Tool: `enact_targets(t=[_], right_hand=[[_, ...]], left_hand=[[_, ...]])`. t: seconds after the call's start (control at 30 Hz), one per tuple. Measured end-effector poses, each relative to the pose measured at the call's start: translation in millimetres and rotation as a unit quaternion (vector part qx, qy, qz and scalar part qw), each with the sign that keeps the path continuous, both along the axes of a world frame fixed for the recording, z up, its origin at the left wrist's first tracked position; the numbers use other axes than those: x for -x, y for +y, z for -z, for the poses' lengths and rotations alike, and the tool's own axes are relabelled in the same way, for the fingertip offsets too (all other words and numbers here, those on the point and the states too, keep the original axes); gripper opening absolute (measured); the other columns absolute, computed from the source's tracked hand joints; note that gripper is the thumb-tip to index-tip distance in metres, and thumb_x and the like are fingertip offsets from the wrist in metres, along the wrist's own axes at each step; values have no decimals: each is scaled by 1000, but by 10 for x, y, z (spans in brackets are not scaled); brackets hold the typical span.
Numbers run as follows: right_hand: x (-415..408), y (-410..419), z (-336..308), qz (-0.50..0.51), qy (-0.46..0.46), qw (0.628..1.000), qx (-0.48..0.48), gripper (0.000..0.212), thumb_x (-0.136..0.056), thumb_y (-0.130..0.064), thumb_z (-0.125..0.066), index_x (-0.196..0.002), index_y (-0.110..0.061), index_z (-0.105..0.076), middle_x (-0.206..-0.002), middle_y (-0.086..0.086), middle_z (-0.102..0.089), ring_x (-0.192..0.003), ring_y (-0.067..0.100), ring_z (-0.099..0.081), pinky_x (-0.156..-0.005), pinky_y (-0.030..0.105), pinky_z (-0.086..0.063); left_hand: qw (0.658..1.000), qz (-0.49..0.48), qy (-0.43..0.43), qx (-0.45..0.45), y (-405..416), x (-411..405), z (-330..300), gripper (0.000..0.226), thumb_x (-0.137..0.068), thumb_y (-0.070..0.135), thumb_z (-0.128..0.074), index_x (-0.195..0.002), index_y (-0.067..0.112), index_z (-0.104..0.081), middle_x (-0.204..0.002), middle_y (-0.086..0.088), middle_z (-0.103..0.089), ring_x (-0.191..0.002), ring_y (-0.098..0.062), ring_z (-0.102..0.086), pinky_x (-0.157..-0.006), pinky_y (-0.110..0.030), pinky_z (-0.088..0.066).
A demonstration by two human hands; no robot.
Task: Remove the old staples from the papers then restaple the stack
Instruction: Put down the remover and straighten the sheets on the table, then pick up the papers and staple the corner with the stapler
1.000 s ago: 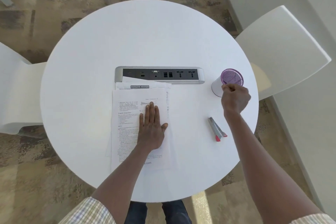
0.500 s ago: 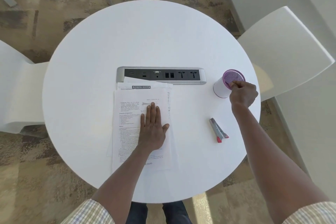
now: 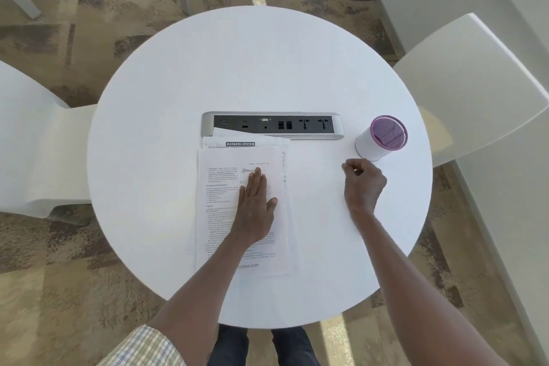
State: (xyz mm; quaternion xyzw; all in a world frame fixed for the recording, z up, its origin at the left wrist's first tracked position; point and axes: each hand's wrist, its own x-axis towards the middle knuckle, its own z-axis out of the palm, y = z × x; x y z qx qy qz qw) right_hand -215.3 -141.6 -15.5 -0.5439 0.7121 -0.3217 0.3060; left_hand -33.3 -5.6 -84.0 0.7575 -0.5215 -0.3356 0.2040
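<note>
Step in hand looked like the changeover from staple removal to restapling, judged only from the loose, fanned sheets. Papers (image 3: pixel 240 211) lay at about 7 o'clock of the counter (image 3: pixel 255 68) centre, top edge tucked just under the power strip (image 3: pixel 271 125) and sheets offset, so not squared. Left hand (image 3: pixel 255 205) lay flat on the top sheet, fingers straight and together, pinning the stack. Right hand (image 3: pixel 364 183) was curled at 3 o'clock of the papers, just below the purple-rimmed cup (image 3: pixel 381 138), apart from it. Something small glinted between its fingers, possibly a staple; too small to tell. No stapler in view. Next move likely: square the sheets, get the stapler, staple one corner.
</note>
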Motion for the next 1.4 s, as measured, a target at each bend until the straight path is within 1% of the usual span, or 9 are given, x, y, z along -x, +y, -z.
enact_targets(t=[0.13, 0.33, 0.47, 0.57, 0.77, 0.87, 1.03, 1.23, 1.4], right_hand=[[-272, 448, 167, -90, 7, 996, -28, 5, -83, -6, -74, -88, -6, -76, -84, 7, -76, -71, 19, -66, -68, 12, -43], [-595, 920, 251, -220, 57, 972, -60, 30, -86, -8, -75, -115, -7, -71, -119, 10, -71, -103, 29, -68, -95, 42, -53], [-738, 1021, 264, -278, 113, 951, -79, 43, -88, -14, -74, -130, -10, -65, -142, 9, -59, -133, 25, -51, -114, 35, -38], [-801, 1085, 287, -318, 159, 930, -95, 51, -85, -14, -76, -134, -10, -61, -151, 8, -51, -138, 24, -44, -112, 28, -33], [-912, 1102, 299, -357, 237, 897, -110, 45, -79, -5, -78, -122, -5, -65, -155, 10, -45, -128, 27, -49, -97, 37, -49], [-944, 1081, 294, -364, 254, 889, -113, 38, -77, -2, -78, -113, -2, -66, -153, 13, -46, -122, 29, -52, -94, 38, -50], [-947, 1089, 319, -361, 252, 892, -104, 35, -79, 3, -74, -112, -3, -65, -153, 12, -47, -121, 27, -52, -91, 35, -51], [-936, 1109, 340, -356, 239, 898, -99, 41, -80, 5, -72, -119, -4, -62, -153, 8, -48, -125, 25, -49, -88, 35, -52], [-946, 1122, 333, -349, 243, 900, -95, 41, -81, 9, -68, -119, -3, -60, -154, 8, -47, -126, 25, -47, -84, 34, -52]], left_hand=[[993, -93, 48, 49, 53, -177, -128, 60, -106, 24, -40, -157, 4, -15, -167, -7, -9, -154, -15, -4, -120, -22, -2], [975, -209, -13, 82, 135, -619, -256, 61, -104, 17, -43, -155, -4, -16, -165, -18, -14, -154, -29, -9, -125, -40, -15], [957, -285, -12, 48, 134, -867, -288, 64, -102, 12, -47, -152, -9, -14, -160, -28, -17, -150, -40, -13, -123, -44, -18], [946, -322, 21, 22, 114, -992, -280, 62, -102, 12, -46, -152, -7, -16, -157, -26, -28, -146, -41, -22, -119, -45, -23], [946, -316, 72, 29, 60, -1093, -288, 51, -103, 11, -41, -150, -2, -24, -152, -18, -42, -138, -35, -41, -115, -47, -33], [944, -319, 76, 15, -13, -1103, -308, 54, -103, 12, -43, -151, -3, -23, -154, -17, -40, -142, -35, -35, -116, -45, -30], [953, -295, 66, -18, -91, -1155, -302, 73, -100, 18, -51, -156, 1, -7, -164, -14, -19, -151, -32, -13, -120, -46, -19], [957, -278, 77, -35, -301, -1296, -304, 69, -99, 26, -53, -154, 7, -16, -157, -4, -35, -142, -35, -26, -114, -50, -28], [956, -272, 62, -86, -424, -1455, -310, 62, -94, 36, -59, -142, 5, -36, -145, -5, -47, -137, -33, -31, -110, -49, -31]])
